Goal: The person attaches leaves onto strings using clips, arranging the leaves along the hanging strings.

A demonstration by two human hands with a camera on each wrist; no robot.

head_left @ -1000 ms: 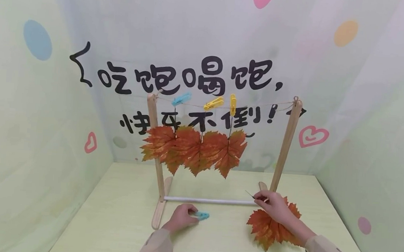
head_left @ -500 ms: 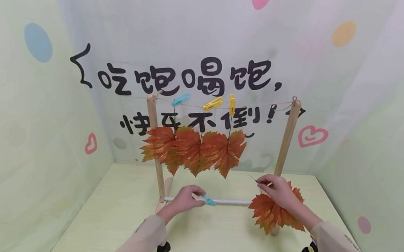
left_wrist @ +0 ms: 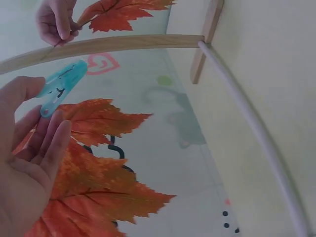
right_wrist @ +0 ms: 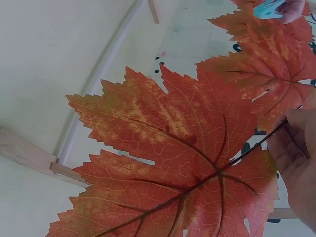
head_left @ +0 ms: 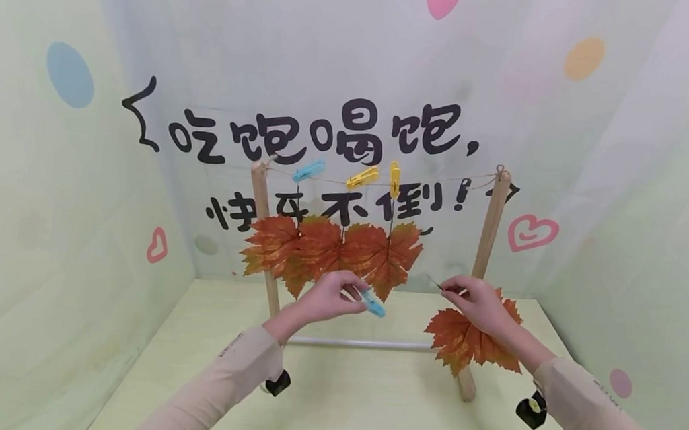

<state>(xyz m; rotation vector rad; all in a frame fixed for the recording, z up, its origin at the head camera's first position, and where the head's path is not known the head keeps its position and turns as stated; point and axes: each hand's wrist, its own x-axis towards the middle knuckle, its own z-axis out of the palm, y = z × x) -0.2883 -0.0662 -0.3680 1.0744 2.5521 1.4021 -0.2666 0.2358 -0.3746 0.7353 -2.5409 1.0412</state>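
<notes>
My left hand [head_left: 330, 298] pinches a blue clothespin [head_left: 373, 304] between thumb and fingers, in front of the hanging leaves. In the left wrist view the clothespin [left_wrist: 64, 86] points up and to the right. With thumb and fingertips my right hand [head_left: 477, 305] holds the thin dark stem of an orange-red maple leaf [head_left: 456, 338]; its blade hangs below the hand, partly behind the wrist. Close up in the right wrist view, that leaf [right_wrist: 168, 163] fills the middle. Several similar leaves [head_left: 387, 252] hang from a string [head_left: 432, 184], held by a blue clothespin [head_left: 309, 170] and two yellow clothespins [head_left: 363, 177].
The string is tied between two wooden posts, a left post [head_left: 260, 191] and a right post [head_left: 492, 220]. A white rod [head_left: 365, 343] joins them low down, above the pale table [head_left: 365, 412]. Behind stands a printed cloth backdrop [head_left: 309, 50].
Both my hands have risen from near the table, the left carrying the blue clothespin up and rightward, the right lifting the leaf by its stem. The hanging leaves stay in place.
</notes>
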